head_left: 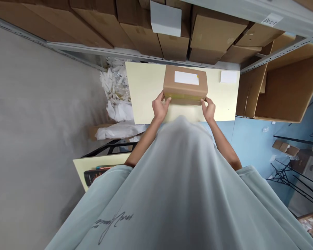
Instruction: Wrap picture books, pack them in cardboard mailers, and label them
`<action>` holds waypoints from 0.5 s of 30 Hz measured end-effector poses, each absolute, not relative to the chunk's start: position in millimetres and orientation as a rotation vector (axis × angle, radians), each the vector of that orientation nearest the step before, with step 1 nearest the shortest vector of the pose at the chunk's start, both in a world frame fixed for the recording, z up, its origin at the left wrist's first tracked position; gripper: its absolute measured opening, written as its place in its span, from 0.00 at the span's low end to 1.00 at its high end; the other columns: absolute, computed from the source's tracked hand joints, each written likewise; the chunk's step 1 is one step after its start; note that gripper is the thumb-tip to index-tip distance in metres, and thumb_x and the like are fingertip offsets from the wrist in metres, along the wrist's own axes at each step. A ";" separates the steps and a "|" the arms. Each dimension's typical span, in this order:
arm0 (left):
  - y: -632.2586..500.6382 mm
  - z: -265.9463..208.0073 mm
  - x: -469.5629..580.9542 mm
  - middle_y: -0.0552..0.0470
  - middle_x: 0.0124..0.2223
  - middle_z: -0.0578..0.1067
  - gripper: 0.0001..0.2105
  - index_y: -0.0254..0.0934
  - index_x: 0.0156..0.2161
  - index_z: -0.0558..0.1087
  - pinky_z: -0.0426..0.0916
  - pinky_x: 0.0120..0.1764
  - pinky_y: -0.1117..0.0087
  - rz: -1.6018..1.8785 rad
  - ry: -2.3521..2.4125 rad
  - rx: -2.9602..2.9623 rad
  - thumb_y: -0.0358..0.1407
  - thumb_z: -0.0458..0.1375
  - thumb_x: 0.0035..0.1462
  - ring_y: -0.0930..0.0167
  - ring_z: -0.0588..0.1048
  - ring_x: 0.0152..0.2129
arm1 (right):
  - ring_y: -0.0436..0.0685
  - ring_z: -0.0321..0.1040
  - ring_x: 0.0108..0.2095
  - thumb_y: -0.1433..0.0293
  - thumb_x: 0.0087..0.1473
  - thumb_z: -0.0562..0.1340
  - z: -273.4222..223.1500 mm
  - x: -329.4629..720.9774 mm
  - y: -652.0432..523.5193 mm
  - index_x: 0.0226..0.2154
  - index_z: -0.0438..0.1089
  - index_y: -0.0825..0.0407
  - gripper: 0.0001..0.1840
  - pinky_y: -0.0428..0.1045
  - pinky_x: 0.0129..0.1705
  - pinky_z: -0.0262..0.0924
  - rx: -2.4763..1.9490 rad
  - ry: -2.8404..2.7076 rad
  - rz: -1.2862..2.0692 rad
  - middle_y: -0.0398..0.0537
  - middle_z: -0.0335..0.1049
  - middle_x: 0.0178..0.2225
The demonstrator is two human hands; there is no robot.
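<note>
A brown cardboard box [169, 78] with a white label [186, 78] on top rests on or just above a pale yellow tabletop [146, 93]. Clear yellowish tape runs along its near side. My left hand [160, 106] grips the box's near left corner, thumb on the near face and fingers around the side. At the near right corner, my right hand [208, 108] holds it the same way. The fingertips of both hands are partly hidden by the box.
Above the table's far edge, a metal shelf [211, 66] carries several cardboard boxes [219, 33]. A white paper stack [228, 76] lies at the table's right. One large open carton [289, 86] stands further right. White packing scraps [116, 83] fill the left side.
</note>
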State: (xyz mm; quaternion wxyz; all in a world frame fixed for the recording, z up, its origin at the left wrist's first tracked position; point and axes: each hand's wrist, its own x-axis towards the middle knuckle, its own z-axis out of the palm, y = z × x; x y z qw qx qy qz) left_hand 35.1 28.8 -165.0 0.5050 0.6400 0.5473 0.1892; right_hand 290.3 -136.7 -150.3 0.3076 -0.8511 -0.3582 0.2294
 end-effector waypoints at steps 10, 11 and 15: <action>52.7 -93.6 27.9 0.46 0.50 0.91 0.14 0.38 0.54 0.91 0.81 0.61 0.55 0.385 1.516 1.567 0.43 0.71 0.70 0.53 0.89 0.52 | 0.61 0.75 0.38 0.35 0.72 0.60 -92.1 294.5 -117.5 0.34 0.87 0.51 0.40 0.59 0.50 0.74 -2.328 -0.836 0.474 0.51 0.75 0.33; 51.2 -95.9 25.8 0.46 0.50 0.91 0.13 0.39 0.53 0.91 0.81 0.60 0.55 0.353 1.528 1.557 0.42 0.71 0.69 0.52 0.90 0.51 | 0.60 0.74 0.36 0.35 0.72 0.61 -95.5 291.4 -119.1 0.32 0.86 0.51 0.39 0.59 0.49 0.73 -2.340 -0.820 0.516 0.50 0.75 0.32; 45.3 -105.7 17.7 0.47 0.48 0.91 0.13 0.40 0.52 0.91 0.81 0.59 0.55 0.289 1.522 1.519 0.41 0.72 0.67 0.53 0.90 0.51 | 0.57 0.73 0.36 0.39 0.70 0.66 -110.8 284.6 -128.3 0.31 0.86 0.51 0.35 0.56 0.47 0.72 -2.318 -0.691 0.667 0.49 0.79 0.34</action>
